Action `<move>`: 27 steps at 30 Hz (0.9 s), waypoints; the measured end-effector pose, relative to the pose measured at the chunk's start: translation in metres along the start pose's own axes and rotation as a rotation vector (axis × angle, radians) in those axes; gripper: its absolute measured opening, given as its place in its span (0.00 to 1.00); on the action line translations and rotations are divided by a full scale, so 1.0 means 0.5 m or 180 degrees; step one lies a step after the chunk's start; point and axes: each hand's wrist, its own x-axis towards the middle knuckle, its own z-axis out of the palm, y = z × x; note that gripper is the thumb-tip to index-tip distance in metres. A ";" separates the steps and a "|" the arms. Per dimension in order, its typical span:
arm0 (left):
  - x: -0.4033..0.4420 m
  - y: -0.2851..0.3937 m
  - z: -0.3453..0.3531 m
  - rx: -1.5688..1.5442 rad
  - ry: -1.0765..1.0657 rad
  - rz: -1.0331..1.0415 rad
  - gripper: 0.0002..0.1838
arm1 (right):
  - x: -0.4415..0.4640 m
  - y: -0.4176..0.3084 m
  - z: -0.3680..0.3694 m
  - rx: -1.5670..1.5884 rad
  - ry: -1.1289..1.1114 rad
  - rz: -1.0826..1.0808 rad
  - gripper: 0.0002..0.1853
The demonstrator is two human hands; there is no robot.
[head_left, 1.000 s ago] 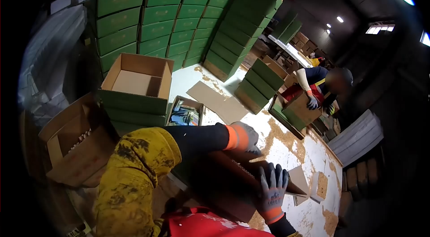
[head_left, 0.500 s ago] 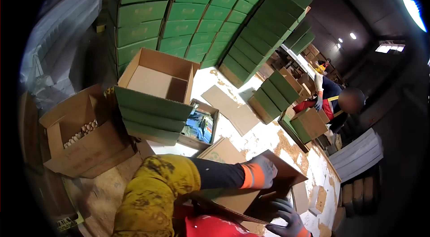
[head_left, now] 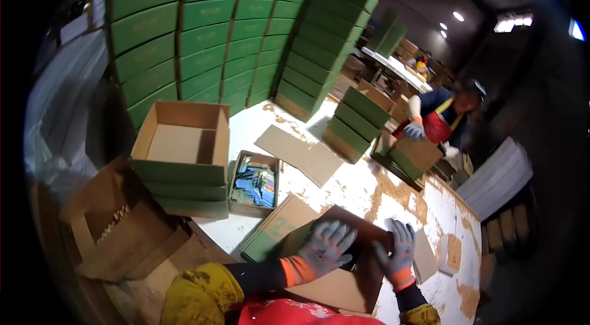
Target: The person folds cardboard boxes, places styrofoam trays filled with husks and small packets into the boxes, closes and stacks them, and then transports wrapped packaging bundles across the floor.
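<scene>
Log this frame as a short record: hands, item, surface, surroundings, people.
left hand: gloved, fingers spread over the open carton
right hand: gloved, open, at the carton's right side
surface: white worktable, brown patches
on surface: cardboard sheet; small box of blue packets
behind: stacked green boxes
people: co-worker at a box, far right; another figure farther back

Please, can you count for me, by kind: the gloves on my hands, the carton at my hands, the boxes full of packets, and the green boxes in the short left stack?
Left glove and right glove: 2
Open carton: 1
Packet-filled box: 1
Stacked green boxes: 3
Total: 7
</scene>
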 end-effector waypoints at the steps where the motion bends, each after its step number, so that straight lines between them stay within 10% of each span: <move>1: -0.003 -0.006 -0.014 -0.0028 0.0866 0.0103 0.34 | -0.019 -0.015 0.006 0.0189 -0.0006 0.0273 0.31; 3: -0.004 -0.021 -0.044 0.0211 0.0878 -0.0316 0.41 | -0.094 -0.029 -0.003 0.2245 -0.1104 0.0533 0.23; 6: -0.002 -0.023 0.000 0.0392 0.0003 -0.1557 0.46 | -0.112 -0.006 -0.007 0.2283 -0.1633 -0.0053 0.18; 7: -0.016 -0.029 0.031 0.0336 -0.0512 -0.1895 0.46 | -0.169 0.008 0.014 0.3438 -0.0843 0.1305 0.19; 11: 0.004 -0.043 -0.004 0.0610 -0.1185 -0.1964 0.44 | -0.292 0.106 0.173 0.3733 -0.0473 0.2944 0.26; 14: 0.044 0.031 -0.051 0.1046 -0.0143 -0.0653 0.42 | -0.353 0.152 0.232 0.4596 -0.0846 0.3024 0.33; 16: 0.092 0.066 -0.095 -0.0568 0.0356 -0.0704 0.34 | -0.337 0.186 0.186 0.4027 -0.0584 0.1674 0.34; 19: 0.104 0.026 -0.056 -0.1474 0.1376 -0.0494 0.27 | -0.248 0.196 0.109 0.5613 -0.0177 0.2437 0.25; 21: 0.090 -0.014 -0.014 -0.4581 0.1214 -0.0861 0.27 | -0.227 0.200 0.074 0.6045 -0.0380 0.3089 0.23; 27: 0.011 -0.083 0.099 -0.2268 0.1792 -0.1332 0.21 | -0.270 0.171 0.096 0.4920 0.0024 0.2459 0.20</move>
